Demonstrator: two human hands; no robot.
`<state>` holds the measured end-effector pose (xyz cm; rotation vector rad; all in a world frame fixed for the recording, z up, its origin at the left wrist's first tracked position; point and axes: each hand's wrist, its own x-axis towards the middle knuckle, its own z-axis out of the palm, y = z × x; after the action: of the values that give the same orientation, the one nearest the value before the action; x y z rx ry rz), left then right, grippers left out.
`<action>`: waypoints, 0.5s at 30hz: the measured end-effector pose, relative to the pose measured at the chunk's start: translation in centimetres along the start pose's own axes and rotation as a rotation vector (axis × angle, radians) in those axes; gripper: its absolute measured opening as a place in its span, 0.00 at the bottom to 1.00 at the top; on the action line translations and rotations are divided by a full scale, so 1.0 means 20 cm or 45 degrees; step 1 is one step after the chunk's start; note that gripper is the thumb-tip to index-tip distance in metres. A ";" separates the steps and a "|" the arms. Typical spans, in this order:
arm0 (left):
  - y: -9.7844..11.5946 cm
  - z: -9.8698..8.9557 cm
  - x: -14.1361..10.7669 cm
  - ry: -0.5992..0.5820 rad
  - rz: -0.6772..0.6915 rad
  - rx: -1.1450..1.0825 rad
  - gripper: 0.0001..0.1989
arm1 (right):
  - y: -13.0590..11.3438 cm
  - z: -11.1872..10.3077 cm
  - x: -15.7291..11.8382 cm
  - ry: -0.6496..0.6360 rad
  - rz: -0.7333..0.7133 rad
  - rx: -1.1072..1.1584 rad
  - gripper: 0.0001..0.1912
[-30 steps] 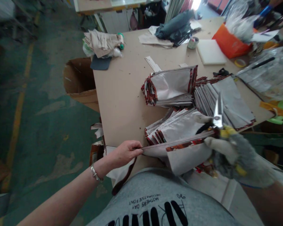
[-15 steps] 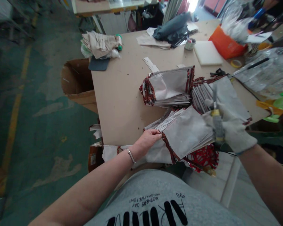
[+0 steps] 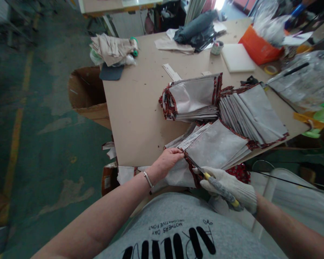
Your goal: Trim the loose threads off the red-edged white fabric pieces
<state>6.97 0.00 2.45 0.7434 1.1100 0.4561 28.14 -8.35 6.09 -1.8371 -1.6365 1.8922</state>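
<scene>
So, cardboard box (image 3: 94,116): left of the bare grip and well apart from it, beside the table (image 3: 132,108), not being touched.
Pale strip (image 3: 126,174): just left of the bare grip; whether it's been dealt with can't be told.
Left hand (image 3: 166,162): bare, pinched on the near left corner of the top panel (image 3: 216,142), right by the dark red edging (image 3: 190,166).
Far stack (image 3: 197,96): beyond the bare grip, folded pieces piled up, so probably done, though that's only a guess.
Scissors (image 3: 199,168): just right of the pinch, tips set at the edging; whether the blades are parted can't be made out.
Top panel: stretched out beyond and between both grips, lying on a fanned pile; this one looks mid-trim, with no cut clearly visible.
Right hand (image 3: 228,186): gloved, wrapped around the scissors, handles mostly hidden.
Right stack (image 3: 259,111): beyond the gloved grip and to its right, pieces slumped in a row; done or waiting, can't be told which.
</scene>
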 end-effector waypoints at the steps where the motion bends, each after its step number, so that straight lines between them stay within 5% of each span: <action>1: 0.00 0.00 0.00 0.005 -0.006 0.000 0.03 | 0.00 0.00 0.00 -0.018 -0.001 0.008 0.20; 15: 0.01 0.01 -0.01 0.037 0.028 0.099 0.06 | -0.03 0.01 0.03 -0.018 -0.017 0.136 0.19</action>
<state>6.99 -0.11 2.70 0.8201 1.1529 0.4452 27.35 -7.77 6.01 -1.7719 -1.5160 1.9506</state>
